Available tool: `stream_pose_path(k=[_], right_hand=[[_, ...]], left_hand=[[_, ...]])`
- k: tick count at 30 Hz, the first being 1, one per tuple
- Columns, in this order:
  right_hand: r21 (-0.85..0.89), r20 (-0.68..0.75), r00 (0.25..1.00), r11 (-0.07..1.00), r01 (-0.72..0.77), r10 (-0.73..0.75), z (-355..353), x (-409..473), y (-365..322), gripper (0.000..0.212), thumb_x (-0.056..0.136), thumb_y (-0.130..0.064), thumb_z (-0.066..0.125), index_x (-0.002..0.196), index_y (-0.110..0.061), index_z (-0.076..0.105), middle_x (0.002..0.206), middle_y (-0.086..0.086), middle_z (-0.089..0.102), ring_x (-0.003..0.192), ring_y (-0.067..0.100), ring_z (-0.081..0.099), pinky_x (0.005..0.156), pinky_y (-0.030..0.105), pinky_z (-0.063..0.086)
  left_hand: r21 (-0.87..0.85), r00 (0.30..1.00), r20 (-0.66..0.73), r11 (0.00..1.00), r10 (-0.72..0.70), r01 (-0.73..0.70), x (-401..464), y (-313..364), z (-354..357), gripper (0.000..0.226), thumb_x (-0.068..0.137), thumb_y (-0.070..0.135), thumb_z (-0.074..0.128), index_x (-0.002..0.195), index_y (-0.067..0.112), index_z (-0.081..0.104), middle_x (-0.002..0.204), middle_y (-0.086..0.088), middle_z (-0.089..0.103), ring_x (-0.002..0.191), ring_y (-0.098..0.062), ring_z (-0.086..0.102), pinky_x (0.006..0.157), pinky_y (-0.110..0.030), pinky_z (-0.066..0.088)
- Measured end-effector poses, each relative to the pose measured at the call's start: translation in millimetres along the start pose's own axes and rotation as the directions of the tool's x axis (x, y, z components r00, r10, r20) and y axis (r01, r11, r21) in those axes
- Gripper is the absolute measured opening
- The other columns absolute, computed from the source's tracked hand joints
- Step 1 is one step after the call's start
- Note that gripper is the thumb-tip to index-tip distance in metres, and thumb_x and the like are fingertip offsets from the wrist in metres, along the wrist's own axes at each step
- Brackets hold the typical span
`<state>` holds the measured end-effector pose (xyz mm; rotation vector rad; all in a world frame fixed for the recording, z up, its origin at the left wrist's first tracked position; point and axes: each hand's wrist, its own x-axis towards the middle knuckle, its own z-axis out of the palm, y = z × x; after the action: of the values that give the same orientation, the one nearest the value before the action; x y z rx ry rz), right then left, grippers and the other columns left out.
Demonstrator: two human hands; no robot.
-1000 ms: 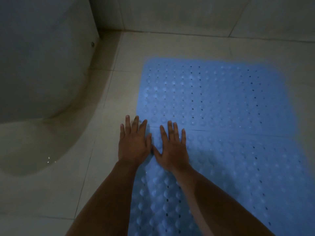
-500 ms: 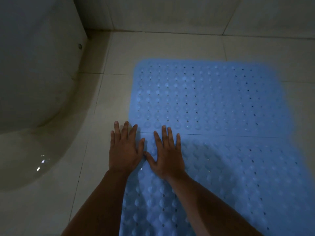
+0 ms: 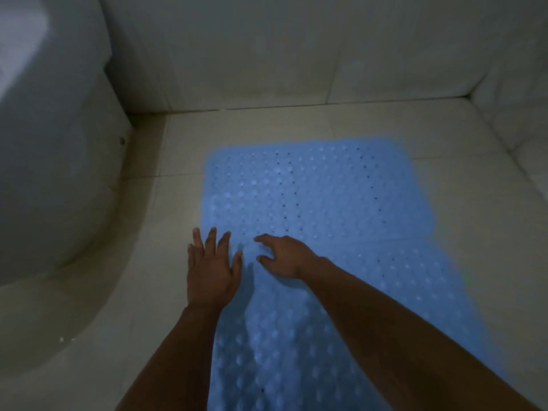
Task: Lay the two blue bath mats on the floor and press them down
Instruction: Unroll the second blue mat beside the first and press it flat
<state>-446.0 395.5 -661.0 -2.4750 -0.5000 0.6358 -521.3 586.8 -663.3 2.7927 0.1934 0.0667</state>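
Observation:
Two blue bubbled bath mats lie end to end on the tiled floor. The far mat [image 3: 311, 191] reaches toward the back wall, and the near mat [image 3: 296, 336] runs down under my arms to the frame's bottom. My left hand [image 3: 212, 268] lies flat with spread fingers on the left edge by the seam, partly on the tile. My right hand [image 3: 281, 256] is at the seam, turned sideways with fingers pointing left and loosely bent. It holds nothing. Whether it touches the mat I cannot tell.
A white rounded toilet base [image 3: 50, 173] fills the left side, close to the mats' left edge. Tiled walls [image 3: 296, 54] meet in a corner at the back right. Bare floor tile [image 3: 474, 203] shows to the right of the mats.
My right hand has come off its flat press and turned sideways, fingers now loosely bent. My left hand stays flat on the edge. The view has tilted up, showing more wall.

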Motion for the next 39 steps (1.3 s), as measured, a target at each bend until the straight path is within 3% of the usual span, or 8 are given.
stream_pose_path(k=[6, 12, 17, 24, 34, 39], right_hand=[[-0.033, -0.145, 0.984, 0.993, -0.113, 0.107, -45.7, -36.7, 73.4, 0.046, 0.097, -0.035, 0.056, 0.143, -0.030, 0.052, 0.144, 0.002, 0.058, 0.132, 0.025, 0.054, 0.111, 0.040, 0.044], [0.055, -0.307, 0.944, 0.992, -0.110, 0.122, -39.7, -65.8, 137.7, 0.040, 0.095, -0.033, 0.059, 0.134, -0.025, 0.060, 0.134, 0.001, 0.061, 0.126, 0.023, 0.056, 0.108, 0.034, 0.043], [0.041, -0.439, 0.896, 0.998, -0.050, 0.063, -25.5, -65.4, 158.3, 0.037, 0.091, -0.031, 0.059, 0.125, -0.019, 0.067, 0.125, 0.002, 0.066, 0.118, 0.025, 0.061, 0.105, 0.036, 0.047], [0.033, -0.426, 0.899, 0.995, -0.099, 0.103, -26.8, -58.5, 156.3, 0.041, 0.092, -0.039, 0.050, 0.125, -0.021, 0.066, 0.127, 0.003, 0.064, 0.125, 0.026, 0.056, 0.107, 0.043, 0.047], [-0.011, -0.563, 0.826, 0.999, -0.034, 0.022, -26.8, -69.6, 180.1, 0.029, 0.092, -0.028, 0.060, 0.119, -0.020, 0.068, 0.125, 0.005, 0.062, 0.123, 0.026, 0.055, 0.104, 0.038, 0.046], [0.056, -0.518, 0.846, 0.992, -0.112, 0.125, -13.9, -93.7, 172.7, 0.037, 0.087, -0.039, 0.053, 0.114, -0.022, 0.070, 0.124, 0.004, 0.063, 0.123, 0.025, 0.055, 0.106, 0.038, 0.045]], left_hand=[[-0.033, 0.977, 0.105, 0.983, 0.185, -0.182, -3.9, 84.9, 88.3, 0.061, 0.098, 0.044, 0.035, 0.145, 0.012, 0.058, 0.155, -0.019, 0.049, 0.152, -0.044, 0.023, 0.115, -0.067, 0.037], [0.103, 0.964, 0.134, 0.964, 0.230, -0.245, -4.4, 128.0, 161.6, 0.078, 0.102, 0.067, 0.024, 0.164, 0.019, 0.025, 0.173, -0.014, 0.009, 0.160, -0.035, -0.001, 0.126, -0.063, 0.009], [0.123, 0.967, 0.127, 0.964, 0.222, -0.237, -6.6, 129.1, 160.8, 0.078, 0.103, 0.065, 0.023, 0.164, 0.017, 0.022, 0.173, -0.012, 0.005, 0.160, -0.033, -0.004, 0.125, -0.063, 0.009], [0.104, 0.964, 0.146, 0.965, 0.224, -0.240, -8.4, 127.7, 159.5, 0.076, 0.104, 0.063, 0.029, 0.164, 0.018, 0.025, 0.174, -0.011, 0.004, 0.160, -0.033, -0.002, 0.125, -0.063, 0.010], [0.142, 0.964, 0.137, 0.959, 0.227, -0.246, -6.2, 130.6, 160.6, 0.074, 0.105, 0.060, 0.025, 0.166, 0.019, 0.013, 0.174, -0.009, -0.006, 0.160, -0.033, -0.009, 0.126, -0.063, 0.007], [0.155, 0.965, 0.164, 0.961, 0.202, -0.228, -7.2, 127.1, 162.6, 0.083, 0.102, 0.068, 0.022, 0.166, 0.018, 0.004, 0.173, -0.012, -0.007, 0.159, -0.031, -0.013, 0.126, -0.063, 0.001]])
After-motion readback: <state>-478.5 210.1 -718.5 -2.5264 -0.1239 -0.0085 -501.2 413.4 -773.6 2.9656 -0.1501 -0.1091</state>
